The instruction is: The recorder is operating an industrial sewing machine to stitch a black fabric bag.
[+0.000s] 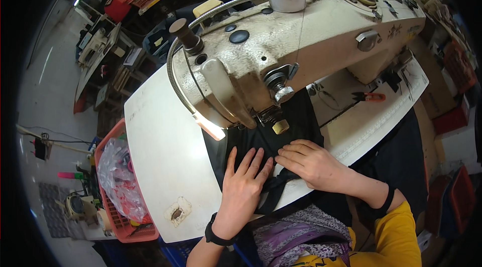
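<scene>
A dark black cloth (269, 139) lies under the needle area of a white sewing machine (321, 36). On the cloth's near left part my left hand (243, 181) rests flat with its fingers spread. Close to its right, my right hand (312, 165) has its fingers bent and drawn together on the cloth's edge; its thumb is hidden beneath. A black strip (271, 197) of the cloth hangs toward me over the table's front edge. The lit lamp (210, 127) shines beside the needle area, and the machine head hides the needle and presser foot.
The white machine table (165, 166) has a worn hole at its near left. Thread snips (369, 97) with orange handles lie behind the machine arm's near side. A pink basket (135, 232) with plastic bags stands left. More dark cloth (389, 151) hangs at right.
</scene>
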{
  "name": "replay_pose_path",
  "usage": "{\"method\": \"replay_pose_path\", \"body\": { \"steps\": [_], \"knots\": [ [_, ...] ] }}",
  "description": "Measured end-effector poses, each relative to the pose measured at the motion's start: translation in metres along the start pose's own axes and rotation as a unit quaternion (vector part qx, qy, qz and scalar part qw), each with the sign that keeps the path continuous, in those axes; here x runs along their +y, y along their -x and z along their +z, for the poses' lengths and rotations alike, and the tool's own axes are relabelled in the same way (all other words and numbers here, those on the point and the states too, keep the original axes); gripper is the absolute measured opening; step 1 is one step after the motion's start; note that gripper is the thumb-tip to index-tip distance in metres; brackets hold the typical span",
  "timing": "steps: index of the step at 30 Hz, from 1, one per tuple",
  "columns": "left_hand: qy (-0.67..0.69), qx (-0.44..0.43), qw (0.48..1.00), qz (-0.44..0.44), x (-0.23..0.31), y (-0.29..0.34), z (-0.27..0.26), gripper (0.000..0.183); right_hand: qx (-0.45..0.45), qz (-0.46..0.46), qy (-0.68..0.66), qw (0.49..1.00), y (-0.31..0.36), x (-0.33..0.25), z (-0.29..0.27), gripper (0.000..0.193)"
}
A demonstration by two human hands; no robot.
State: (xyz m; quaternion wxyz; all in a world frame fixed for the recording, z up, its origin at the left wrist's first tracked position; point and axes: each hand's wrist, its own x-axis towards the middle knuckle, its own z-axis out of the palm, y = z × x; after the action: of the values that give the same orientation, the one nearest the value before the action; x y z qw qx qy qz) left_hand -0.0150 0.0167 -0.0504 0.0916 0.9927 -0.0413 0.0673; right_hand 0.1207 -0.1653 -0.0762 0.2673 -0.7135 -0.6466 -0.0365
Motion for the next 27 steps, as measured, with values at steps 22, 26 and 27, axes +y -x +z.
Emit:
{"method": "replay_pose_path", "body": {
  "steps": [22, 26, 27],
  "knots": [
    [-0.010, 0.012, 1.000, 0.001, -0.030, -0.012, 0.002, 0.058, -0.025, -0.021, 0.041, 0.999, -0.023, 0.021, 0.003, 0.042],
    [-0.014, 0.018, 1.000, -0.003, -0.040, -0.018, -0.001, 0.059, -0.003, -0.025, 0.044, 0.999, -0.033, 0.027, 0.012, 0.043],
    [-0.023, 0.025, 0.999, 0.001, -0.043, -0.020, -0.003, 0.059, 0.002, -0.020, 0.047, 0.999, -0.034, 0.030, 0.015, 0.043]
  ]
}}
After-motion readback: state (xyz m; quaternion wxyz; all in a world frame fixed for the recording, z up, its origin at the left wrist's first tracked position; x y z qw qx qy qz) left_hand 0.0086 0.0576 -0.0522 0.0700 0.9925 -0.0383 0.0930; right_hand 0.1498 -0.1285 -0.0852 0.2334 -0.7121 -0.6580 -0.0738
